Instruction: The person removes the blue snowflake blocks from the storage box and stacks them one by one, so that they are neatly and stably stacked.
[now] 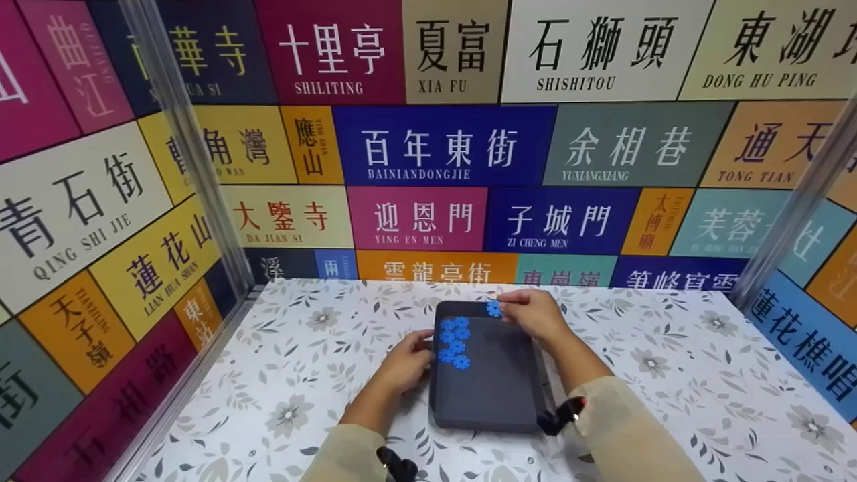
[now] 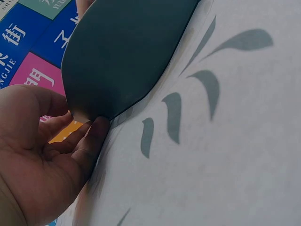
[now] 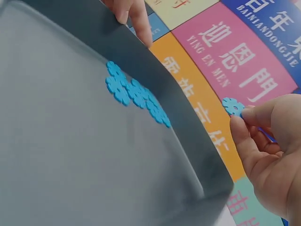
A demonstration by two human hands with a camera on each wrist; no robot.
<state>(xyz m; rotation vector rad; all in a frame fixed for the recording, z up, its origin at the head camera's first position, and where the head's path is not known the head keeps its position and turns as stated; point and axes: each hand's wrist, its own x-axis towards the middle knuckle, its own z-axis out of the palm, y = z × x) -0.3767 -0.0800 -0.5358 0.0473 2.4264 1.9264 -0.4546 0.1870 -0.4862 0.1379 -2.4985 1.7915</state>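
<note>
In the head view, my right hand pinches a blue flower-shaped plastic disc between thumb and fingertips, over the far rim of a dark grey tray. The right wrist view shows the same notched disc held outside the tray wall by the right hand. My left hand grips the tray's left side; in the left wrist view the fingers and thumb of that hand are against the outer wall. Several similar blue discs lie clustered inside, along the tray's left side.
The tray stands on a white table cover printed with grey flowers and leaves. Behind and beside it rise walls of coloured sign panels. Clear upright posts stand at the table's corners.
</note>
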